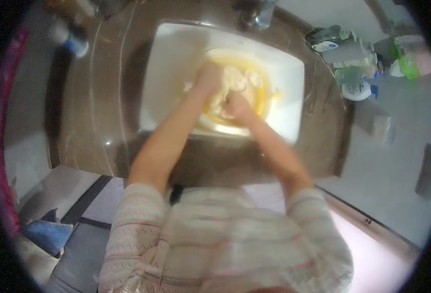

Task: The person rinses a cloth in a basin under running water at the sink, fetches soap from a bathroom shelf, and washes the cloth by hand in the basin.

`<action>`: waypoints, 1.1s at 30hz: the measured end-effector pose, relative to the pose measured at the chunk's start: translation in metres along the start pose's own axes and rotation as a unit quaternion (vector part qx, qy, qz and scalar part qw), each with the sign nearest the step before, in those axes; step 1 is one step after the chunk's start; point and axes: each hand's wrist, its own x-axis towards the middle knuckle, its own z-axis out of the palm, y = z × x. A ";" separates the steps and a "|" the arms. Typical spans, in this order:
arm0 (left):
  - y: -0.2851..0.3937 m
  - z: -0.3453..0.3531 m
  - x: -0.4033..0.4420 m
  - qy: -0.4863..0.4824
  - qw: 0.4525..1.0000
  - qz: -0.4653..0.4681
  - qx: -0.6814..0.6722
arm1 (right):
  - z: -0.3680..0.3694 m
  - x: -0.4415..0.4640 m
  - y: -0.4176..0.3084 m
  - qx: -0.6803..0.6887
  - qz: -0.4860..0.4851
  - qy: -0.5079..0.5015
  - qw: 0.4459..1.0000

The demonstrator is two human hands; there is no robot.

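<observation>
nearest to us, the striped sleeves (313,219) end around the elbows, well short of anything wet, and we would do well to leave them there. past them, our bare forearms (274,146) slant inward over the near edge of the white sink (166,56), drawing together toward the hands.

the right hand (239,106) comes first, low inside the yellowish round basin (261,100), against the near part of a pale, soft mass (235,75). its fingers look curled under, but blur hides whether they pinch some of the mass or only press on it, so we cannot tell its grip. for steady work, we would judge, it should push with the knuckles or heel rather than the fingertips, and gently (the stuff looks wet and slippery to us, though it is too smeared to name).

a little farther off, the left hand (209,79) sits at the basin's left side, knuckles up, its arm reaching longer. its grip we cannot tell either. it could best serve as an anchor, steadying the mass and the rim while the other works, with both wrists low so that splashes stay in the sink.

farthest, beyond the sink, a blurred faucet (263,18) stands on the brown counter (110,97).
</observation>
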 end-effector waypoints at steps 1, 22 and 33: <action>-0.002 -0.003 0.001 0.007 0.999 0.011 -0.031 | -0.005 -0.004 0.009 0.062 -0.025 -0.002 0.998; 0.070 -0.006 -0.033 -0.275 0.906 0.131 -0.293 | -0.069 -0.046 0.024 0.632 -0.023 0.041 0.774; 0.076 0.000 -0.068 -0.176 0.946 0.105 -0.249 | -0.084 -0.053 0.052 0.778 -0.070 0.012 0.624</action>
